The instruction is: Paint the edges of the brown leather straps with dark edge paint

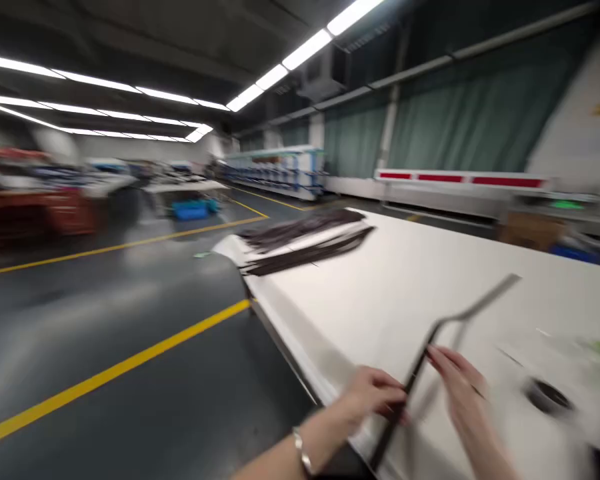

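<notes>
A long dark strip, apparently fabric (416, 373), runs from the table's near edge up and away to the right. My left hand (373, 398) grips it low down, fingers pinched on its left side. Higher along the strip, my right hand (455, 380) pinches its right side between thumb and fingers. Beyond my right hand the strip bends, and its far end reaches over the white tabletop (380, 293). Both hands are slightly smeared by motion. A bracelet circles my left wrist.
A stack of dark and white cloth pieces (305, 240) lies at the table's far left corner. Right of my right hand sits a dark round roll-like object (547, 397). Yellow lines (130, 363) mark the grey floor on the left. Blue-white racks (275, 167) stand farther back.
</notes>
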The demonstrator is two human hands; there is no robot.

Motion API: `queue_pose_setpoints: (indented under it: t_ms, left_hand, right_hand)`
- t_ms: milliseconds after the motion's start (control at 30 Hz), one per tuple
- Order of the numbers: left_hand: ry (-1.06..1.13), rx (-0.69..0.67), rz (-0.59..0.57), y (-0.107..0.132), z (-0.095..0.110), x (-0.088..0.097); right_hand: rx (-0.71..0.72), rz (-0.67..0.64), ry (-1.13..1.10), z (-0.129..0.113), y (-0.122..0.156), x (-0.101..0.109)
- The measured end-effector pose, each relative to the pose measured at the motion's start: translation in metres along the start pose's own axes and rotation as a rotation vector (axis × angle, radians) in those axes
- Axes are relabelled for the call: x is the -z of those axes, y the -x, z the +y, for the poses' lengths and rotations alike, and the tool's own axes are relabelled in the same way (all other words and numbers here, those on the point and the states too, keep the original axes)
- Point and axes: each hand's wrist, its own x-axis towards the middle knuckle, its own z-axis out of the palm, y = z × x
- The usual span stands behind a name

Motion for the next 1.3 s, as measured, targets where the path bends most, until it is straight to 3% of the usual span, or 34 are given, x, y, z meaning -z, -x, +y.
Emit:
queue_pose_setpoints:
  t_ms: [67,167,300,600,867,1067,1300]
  left_hand:
    - [0.035,0.056,-0.122,-0.023,-0.011,-0.007]
    - [0.095,0.101,-0.237,-0.044,-0.010,-0.001]
    - [0.201,0.184,-0.369,-0.065,0.004,0.001]
    - [0.330,0.419,-0.570,-0.126,0.009,-0.026]
    - [0.360,0.456,-0.627,-0.139,0.007,-0.032]
    - [0.431,0.496,-0.596,-0.144,0.000,-0.030]
    - [0.440,0.485,-0.640,-0.148,-0.002,-0.031]
  right_hand:
    - [-0.053,0.026,-0.027,0.022,-0.016,0.025]
    - [-0.084,0.043,-0.120,0.038,-0.031,0.039]
    - [-0.119,0.063,-0.231,0.038,-0.037,0.042]
    - [-0.208,0.143,-0.242,0.033,-0.049,0.064]
    - [-0.223,0.216,-0.188,0.031,-0.044,0.076]
    - [-0.096,0.223,-0.173,0.032,-0.044,0.076]
    - [-0.024,0.223,-0.160,0.032,-0.041,0.076]
